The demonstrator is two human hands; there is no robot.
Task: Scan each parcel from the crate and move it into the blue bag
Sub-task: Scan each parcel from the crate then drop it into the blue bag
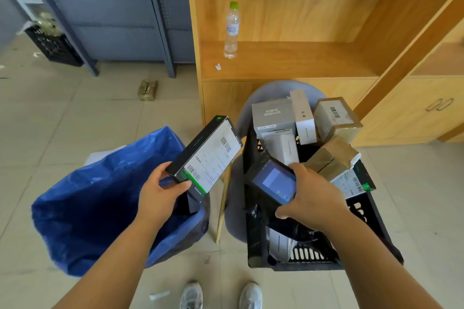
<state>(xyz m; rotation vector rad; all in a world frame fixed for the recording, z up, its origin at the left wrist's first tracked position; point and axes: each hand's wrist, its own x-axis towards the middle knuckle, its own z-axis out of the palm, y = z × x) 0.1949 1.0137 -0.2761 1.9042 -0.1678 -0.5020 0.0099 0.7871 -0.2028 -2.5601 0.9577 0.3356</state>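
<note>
My left hand [160, 192] grips the near end of a flat black parcel [208, 150] with a white barcode label, held tilted above the right edge of the open blue bag [100, 198]. My right hand [313, 193] holds a black handheld scanner [272, 180] with a lit screen, close to the right of the parcel and over the black crate [371, 213]. The crate holds several grey, white and brown boxes [273, 114]. Another labelled black parcel [354, 180] lies at its right side.
The crate rests on a grey chair [241, 118] in front of a wooden shelf unit [288, 60] bearing a water bottle [232, 30]. A wooden stick [223, 203] leans between bag and chair. A small packet [147, 90] lies on the tiled floor; my shoes [221, 296] are below.
</note>
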